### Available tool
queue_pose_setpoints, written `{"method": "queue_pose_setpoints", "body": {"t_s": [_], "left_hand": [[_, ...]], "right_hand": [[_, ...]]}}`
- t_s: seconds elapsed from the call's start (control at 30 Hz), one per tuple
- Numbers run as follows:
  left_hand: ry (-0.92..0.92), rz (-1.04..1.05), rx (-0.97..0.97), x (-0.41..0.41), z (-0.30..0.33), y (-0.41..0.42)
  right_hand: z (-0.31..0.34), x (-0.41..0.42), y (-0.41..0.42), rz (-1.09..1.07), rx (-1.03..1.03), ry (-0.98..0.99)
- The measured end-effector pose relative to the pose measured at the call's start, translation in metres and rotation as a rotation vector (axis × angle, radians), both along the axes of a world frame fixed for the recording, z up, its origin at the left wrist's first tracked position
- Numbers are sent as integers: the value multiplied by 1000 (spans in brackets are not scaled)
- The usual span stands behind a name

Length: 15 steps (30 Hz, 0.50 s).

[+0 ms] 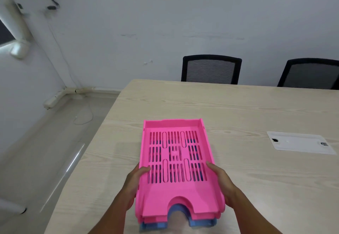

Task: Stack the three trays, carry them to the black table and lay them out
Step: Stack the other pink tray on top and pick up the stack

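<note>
Three slotted letter trays are nested in one stack (176,193) near the front edge of a light wooden table (256,109). The top tray is pink, a second pink one shows just under it, and a blue tray (201,223) is at the bottom. My left hand (134,184) grips the stack's left side, thumb over the rim. On the opposite side my right hand (222,182) holds the right rim the same way. Whether the stack rests on the table or is lifted off it, I cannot tell.
A white cable-port plate (300,144) is set into the table at the right. Two black mesh chairs (211,69) (310,74) stand behind the far edge. Pale floor (45,142) with a loose cable lies to the left. No black table is in view.
</note>
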<state>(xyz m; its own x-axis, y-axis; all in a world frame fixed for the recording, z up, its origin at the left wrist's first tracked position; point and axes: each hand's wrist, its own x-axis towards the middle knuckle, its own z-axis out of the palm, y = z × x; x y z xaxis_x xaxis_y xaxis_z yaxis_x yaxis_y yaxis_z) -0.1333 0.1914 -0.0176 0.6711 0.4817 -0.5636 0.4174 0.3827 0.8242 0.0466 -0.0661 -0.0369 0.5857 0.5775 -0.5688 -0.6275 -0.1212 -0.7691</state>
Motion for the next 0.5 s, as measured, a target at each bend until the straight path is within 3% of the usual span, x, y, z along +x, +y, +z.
{"method": "queue_pose_setpoints", "body": {"t_s": [0.5], "left_hand": [[11,470,102,-144,15,-18]], "right_hand": [[-3,-51,86,428,128,79]]}}
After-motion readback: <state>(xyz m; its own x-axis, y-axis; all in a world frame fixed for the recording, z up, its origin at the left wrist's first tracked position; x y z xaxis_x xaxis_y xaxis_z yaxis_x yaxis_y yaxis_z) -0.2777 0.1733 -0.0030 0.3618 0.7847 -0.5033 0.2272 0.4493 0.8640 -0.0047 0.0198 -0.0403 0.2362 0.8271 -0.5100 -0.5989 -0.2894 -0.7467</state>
